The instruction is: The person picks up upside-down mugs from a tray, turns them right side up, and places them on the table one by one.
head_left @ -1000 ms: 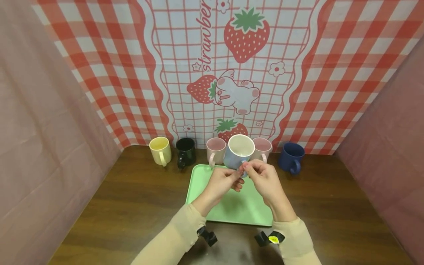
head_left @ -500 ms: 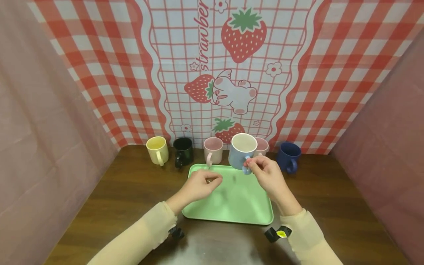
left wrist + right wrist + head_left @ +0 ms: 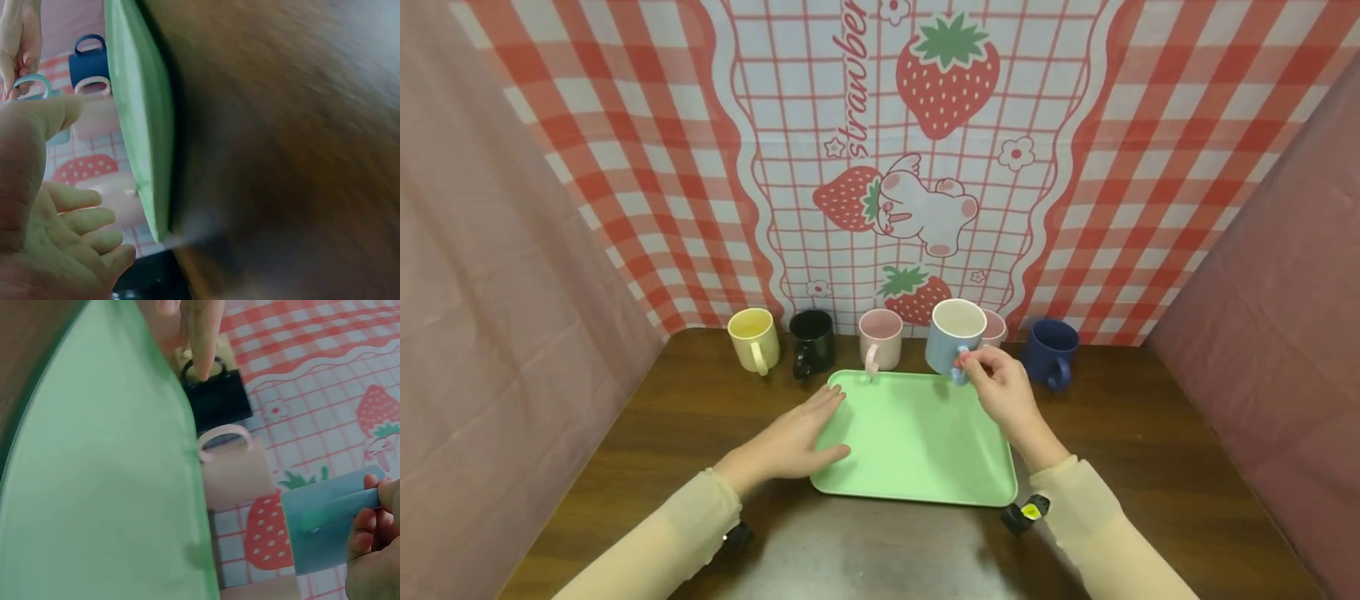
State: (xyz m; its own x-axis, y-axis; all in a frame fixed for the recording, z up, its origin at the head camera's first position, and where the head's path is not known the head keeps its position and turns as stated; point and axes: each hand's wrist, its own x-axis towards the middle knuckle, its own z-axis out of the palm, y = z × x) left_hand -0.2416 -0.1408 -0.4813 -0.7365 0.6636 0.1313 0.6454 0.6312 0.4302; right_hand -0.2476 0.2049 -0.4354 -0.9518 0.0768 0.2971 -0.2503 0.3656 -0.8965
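My right hand (image 3: 1006, 398) pinches the handle of a light blue mug (image 3: 950, 340), which hangs upright above the far right part of the green tray (image 3: 917, 433). The mug's white inside shows from above. In the right wrist view the fingers (image 3: 361, 534) close round the light blue handle. My left hand (image 3: 793, 433) reaches over the tray's left edge with fingers spread and straight, holding nothing. Its palm shows in the left wrist view beside the tray (image 3: 140, 119); whether it touches the tray I cannot tell.
Along the back of the wooden table (image 3: 647, 467) stand a yellow mug (image 3: 754, 340), a black mug (image 3: 812, 343), a pink mug (image 3: 881, 340), another pink mug (image 3: 994, 327) partly hidden by the held one, and a dark blue mug (image 3: 1051, 352). A checked strawberry cloth (image 3: 925, 200) hangs behind.
My left hand has left the light blue mug and moved left and down to the tray's left edge, its fingers spreading. My right hand still holds the mug, now slightly farther right.
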